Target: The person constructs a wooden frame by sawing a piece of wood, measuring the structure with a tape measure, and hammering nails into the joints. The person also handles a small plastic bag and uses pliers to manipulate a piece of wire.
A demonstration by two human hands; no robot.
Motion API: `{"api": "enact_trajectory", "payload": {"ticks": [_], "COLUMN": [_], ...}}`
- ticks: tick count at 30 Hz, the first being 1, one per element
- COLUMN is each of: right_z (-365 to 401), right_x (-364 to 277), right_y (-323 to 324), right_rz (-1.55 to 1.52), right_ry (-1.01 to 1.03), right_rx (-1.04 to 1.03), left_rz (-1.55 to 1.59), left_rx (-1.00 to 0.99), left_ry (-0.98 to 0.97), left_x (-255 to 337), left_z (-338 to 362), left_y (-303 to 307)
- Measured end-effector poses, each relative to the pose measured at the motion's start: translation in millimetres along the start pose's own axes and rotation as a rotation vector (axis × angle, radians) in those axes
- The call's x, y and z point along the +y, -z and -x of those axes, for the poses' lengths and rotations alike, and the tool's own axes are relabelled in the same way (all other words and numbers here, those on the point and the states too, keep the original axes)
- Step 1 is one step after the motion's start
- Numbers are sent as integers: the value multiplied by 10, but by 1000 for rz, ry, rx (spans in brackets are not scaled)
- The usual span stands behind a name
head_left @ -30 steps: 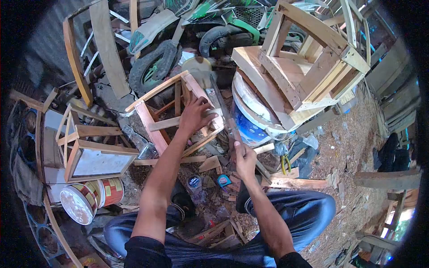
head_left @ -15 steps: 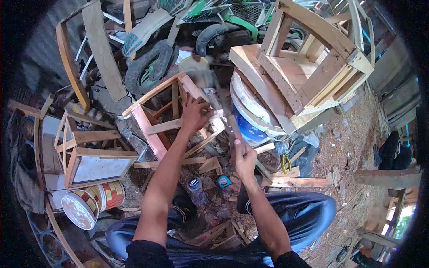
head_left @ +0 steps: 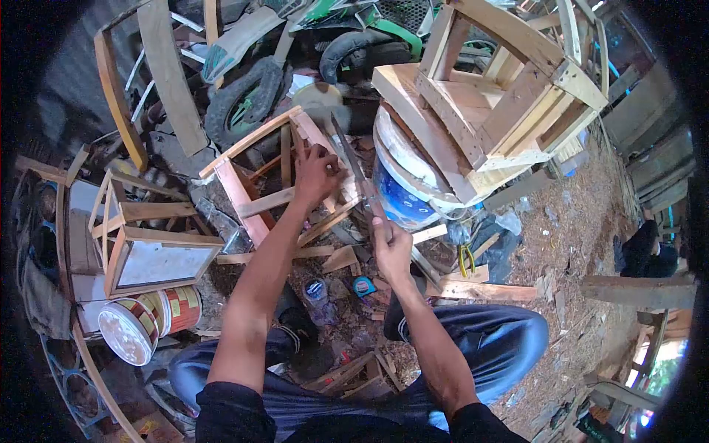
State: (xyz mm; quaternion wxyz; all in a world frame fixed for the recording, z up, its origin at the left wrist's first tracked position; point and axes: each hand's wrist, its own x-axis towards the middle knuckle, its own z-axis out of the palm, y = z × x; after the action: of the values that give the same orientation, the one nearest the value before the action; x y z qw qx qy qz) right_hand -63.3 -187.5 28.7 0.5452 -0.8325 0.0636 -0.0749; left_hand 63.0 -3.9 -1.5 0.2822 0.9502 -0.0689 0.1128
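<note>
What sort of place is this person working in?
Probably a small woodworking shop or shed: a wooden frame under the left hand, a long tool in the right hand, and a tape measure on the ground.

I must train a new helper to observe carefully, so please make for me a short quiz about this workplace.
1. Which hand grips the long tool?
2. True or false: a wooden frame rests on top of the blue-and-white bucket.
3. What colour are the handles of the pliers? a) red b) yellow c) white

Key: 1. the right hand; 2. true; 3. b
</note>
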Motion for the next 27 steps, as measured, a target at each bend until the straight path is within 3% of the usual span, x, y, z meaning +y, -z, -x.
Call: {"api": "enact_trajectory", "payload": {"ticks": [2,5,11,13,17,19,21,22,25,27], "right_z": [-1,10,186,156,24,206,279,277,-8,114], "right_x": [-57,-124,-275,-339,-437,-205,-162,-165,-348,-320], "right_y": [21,25,235,243,192,197,153,198,193,264], "right_rz": [17,42,116,125,184,225,-13,37,231,237], "right_ry": [31,75,-57,19,-124,-58,283,76,-21,8], "right_rx": [20,28,-51,-25,-128,-107,89,-27,-95,-82], "left_rz": [-102,-14,-34,-47,62,38,-15,6,29,56], "left_rx": [-41,-21,-9,-20,-4,6,20,12,42,-94], "left_ry": [38,71,19,11,28,-16,2,12,-11,60], "left_x": [11,10,56,63,39,17,-5,6,-14,69], "left_z": [-14,-3,1,20,7,7,-38,-7,9,14], "left_y": [-15,-24,-14,-27,-30,-59,-61,-63,-140,-30]}}
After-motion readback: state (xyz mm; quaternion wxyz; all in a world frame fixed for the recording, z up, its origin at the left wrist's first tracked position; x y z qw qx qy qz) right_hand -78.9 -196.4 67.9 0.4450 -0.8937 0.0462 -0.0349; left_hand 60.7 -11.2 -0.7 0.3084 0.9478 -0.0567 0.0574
